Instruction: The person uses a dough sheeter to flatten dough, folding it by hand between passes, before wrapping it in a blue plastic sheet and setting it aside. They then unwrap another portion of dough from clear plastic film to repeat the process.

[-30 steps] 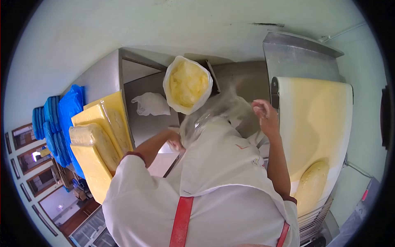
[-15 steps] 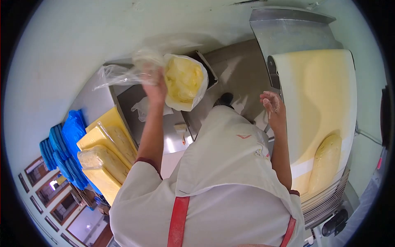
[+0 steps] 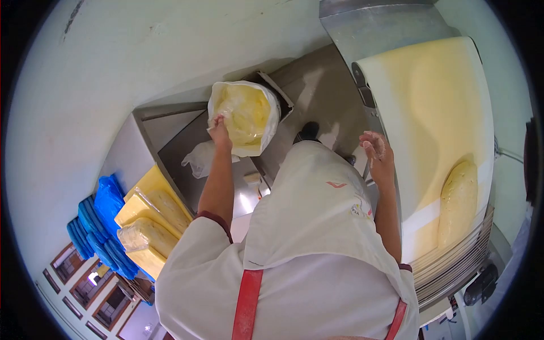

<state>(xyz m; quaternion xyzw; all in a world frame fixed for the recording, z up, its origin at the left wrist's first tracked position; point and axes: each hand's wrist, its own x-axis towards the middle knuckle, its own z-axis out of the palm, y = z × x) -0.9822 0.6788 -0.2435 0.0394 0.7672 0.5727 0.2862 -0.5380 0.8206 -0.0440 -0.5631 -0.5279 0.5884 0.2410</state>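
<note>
My left hand is at the near left rim of a white-lined bin with yellowish film inside. Its fingers are pinched on clear plastic film that hangs into the bin. Beside the conveyor's left edge, my right hand is raised with floury, curled fingers and nothing visible between them. An oblong piece of dough lies on the yellow-dusted conveyor belt, well to the right of that hand.
Yellow boards with plastic-wrapped dough stand at the left beside blue bundles. A crumpled white bag and a brush are below the bin. Metal slats lie at the belt's near end.
My left hand has moved down and right from beside the bin to its rim, and the clear film has gone from the air into the bin. The view has shifted slightly.
</note>
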